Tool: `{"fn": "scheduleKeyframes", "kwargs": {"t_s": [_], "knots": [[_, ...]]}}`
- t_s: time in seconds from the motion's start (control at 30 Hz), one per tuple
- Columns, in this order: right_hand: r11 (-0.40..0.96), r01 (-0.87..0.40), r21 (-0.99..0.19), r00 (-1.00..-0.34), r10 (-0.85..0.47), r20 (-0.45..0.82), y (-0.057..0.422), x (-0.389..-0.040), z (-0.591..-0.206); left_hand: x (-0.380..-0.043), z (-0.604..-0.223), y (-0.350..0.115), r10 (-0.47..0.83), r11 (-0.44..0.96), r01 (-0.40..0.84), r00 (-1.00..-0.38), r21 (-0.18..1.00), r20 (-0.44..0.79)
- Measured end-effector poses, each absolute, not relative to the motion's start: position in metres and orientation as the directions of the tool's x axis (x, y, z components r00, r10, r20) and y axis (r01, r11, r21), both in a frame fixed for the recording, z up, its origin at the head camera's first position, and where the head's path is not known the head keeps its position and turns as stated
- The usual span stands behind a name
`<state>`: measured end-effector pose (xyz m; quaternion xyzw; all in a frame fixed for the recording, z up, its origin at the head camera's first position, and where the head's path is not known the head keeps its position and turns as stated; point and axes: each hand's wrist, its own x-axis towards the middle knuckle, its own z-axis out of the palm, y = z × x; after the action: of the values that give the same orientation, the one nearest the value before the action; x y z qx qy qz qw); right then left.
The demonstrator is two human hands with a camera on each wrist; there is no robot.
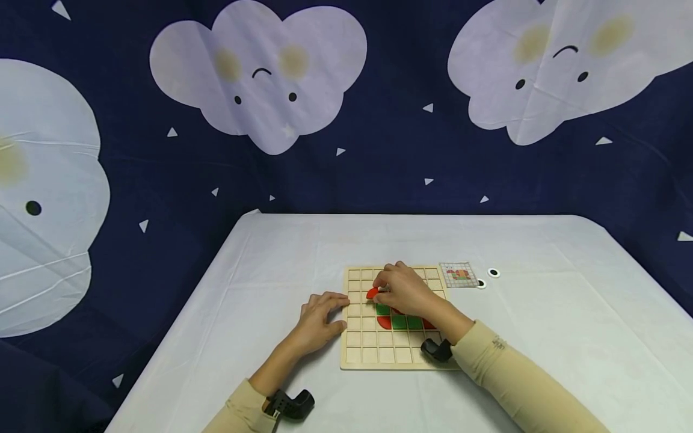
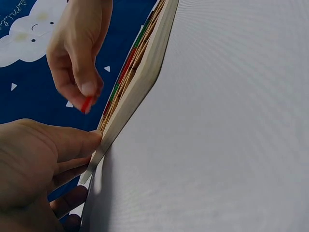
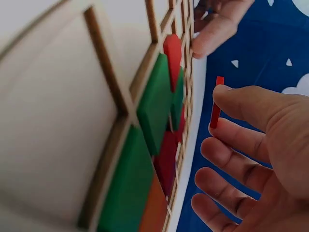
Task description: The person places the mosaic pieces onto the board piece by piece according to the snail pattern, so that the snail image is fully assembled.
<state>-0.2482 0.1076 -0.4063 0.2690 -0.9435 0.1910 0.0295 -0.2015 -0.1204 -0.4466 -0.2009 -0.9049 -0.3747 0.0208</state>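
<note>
My right hand (image 1: 405, 291) pinches a small red puzzle piece (image 1: 372, 293) between thumb and forefinger, over the gridded wooden board (image 1: 370, 356). In the right wrist view the red piece (image 3: 216, 106) is edge-on, apart from the board, with the other fingers spread below. Under and beside that hand, green tiles (image 1: 399, 323) and a red rounded tile (image 1: 384, 323) sit in the grid; the right hand and forearm partly cover the pattern. My left hand (image 1: 318, 320) touches the board's left edge, its thumb (image 2: 79, 145) laid along the rim.
A small picture card (image 1: 458, 275) with a printed grid lies against the board's right side. Two round white discs with black centres, one being the far disc (image 1: 493, 272), lie right of it. White cloth covers the table (image 1: 260, 337); a dark blue cloud curtain (image 1: 379, 168) hangs behind.
</note>
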Motion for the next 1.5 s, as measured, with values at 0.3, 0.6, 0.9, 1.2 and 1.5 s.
{"fn": "scheduleKeyframes", "kwargs": {"t_s": [0.3, 0.6, 0.9, 1.2, 1.5], "knots": [[0.802, -0.501, -0.324, -0.862, -0.497, 0.102, 0.096, -0.257, -0.413, -0.201, -0.446, -0.121, 0.337, 0.635, 0.354, -0.927, 0.686, 0.165], [0.802, -0.513, -0.305, -0.856, -0.505, 0.111, 0.095, -0.258, -0.415, -0.2, -0.444, -0.121, 0.345, 0.638, 0.364, -0.923, 0.678, 0.171], [0.808, -0.508, -0.298, -0.858, -0.503, 0.1, 0.096, -0.258, -0.415, -0.201, -0.446, -0.12, 0.335, 0.646, 0.356, -0.927, 0.675, 0.169], [0.803, -0.513, -0.303, -0.855, -0.508, 0.102, 0.097, -0.257, -0.417, -0.201, -0.446, -0.12, 0.336, 0.646, 0.358, -0.926, 0.674, 0.17], [0.795, -0.525, -0.303, -0.849, -0.511, 0.132, 0.098, -0.255, -0.418, -0.201, -0.445, -0.12, 0.337, 0.645, 0.353, -0.928, 0.678, 0.162]]}}
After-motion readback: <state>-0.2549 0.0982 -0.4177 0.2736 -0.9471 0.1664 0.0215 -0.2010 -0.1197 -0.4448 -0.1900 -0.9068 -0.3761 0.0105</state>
